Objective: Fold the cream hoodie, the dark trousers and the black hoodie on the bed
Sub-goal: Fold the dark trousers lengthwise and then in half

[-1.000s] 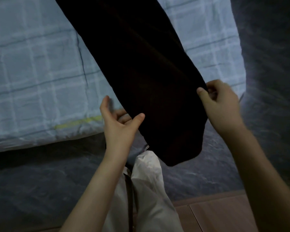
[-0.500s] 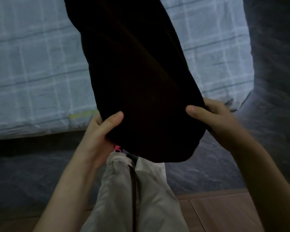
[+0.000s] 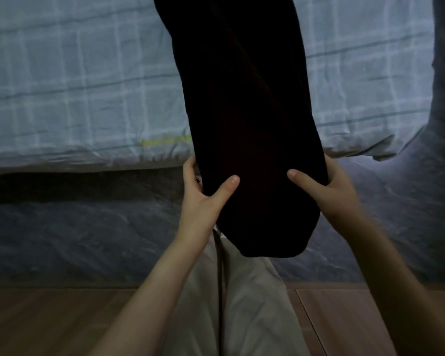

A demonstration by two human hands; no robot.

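Note:
The dark trousers (image 3: 244, 104) stretch as a long dark band from the top of the view down over the bed's front edge, and their lower end hangs in front of my legs. My left hand (image 3: 203, 194) grips the band's left edge, thumb on top and fingers behind the cloth. My right hand (image 3: 324, 191) grips the right edge the same way, thumb pressed onto the front. Neither the cream hoodie nor the black hoodie is in view.
The bed (image 3: 75, 80) carries a pale blue checked sheet; a dark grey cover (image 3: 88, 227) hangs down its front side and wraps the right corner. My legs in light trousers (image 3: 244, 304) stand against the bed on a wooden floor (image 3: 49, 322).
Both hands have slid down along the trousers' edges towards me and closed in on the lower end. The band now hangs straighter and further over the bed's edge.

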